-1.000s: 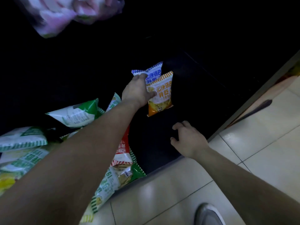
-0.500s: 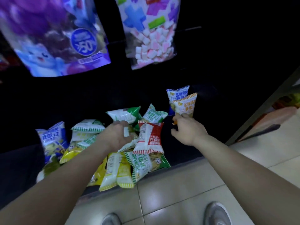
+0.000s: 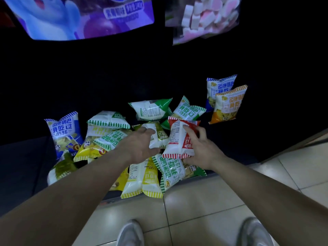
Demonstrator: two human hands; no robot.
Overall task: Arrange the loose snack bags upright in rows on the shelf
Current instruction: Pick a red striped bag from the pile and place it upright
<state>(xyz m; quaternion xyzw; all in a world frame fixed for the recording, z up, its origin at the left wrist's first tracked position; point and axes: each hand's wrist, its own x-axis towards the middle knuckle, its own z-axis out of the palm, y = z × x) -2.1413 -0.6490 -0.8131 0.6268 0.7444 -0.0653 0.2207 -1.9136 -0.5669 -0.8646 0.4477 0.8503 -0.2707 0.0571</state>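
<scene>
Your right hand (image 3: 200, 151) grips the red bag (image 3: 178, 139) — the upright orange bag (image 3: 228, 105) stands beyond it, rightward; your left hand (image 3: 140, 146) clutches an olive bag (image 3: 161, 135).

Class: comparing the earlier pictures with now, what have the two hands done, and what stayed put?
The left hand let go of the orange bag and came back to the pile, where it grips an olive-striped bag. The right hand left the shelf edge, briefly touched the orange bag, then took hold of the red-striped bag. The orange bag and the blue bag behind it stay upright.
</scene>
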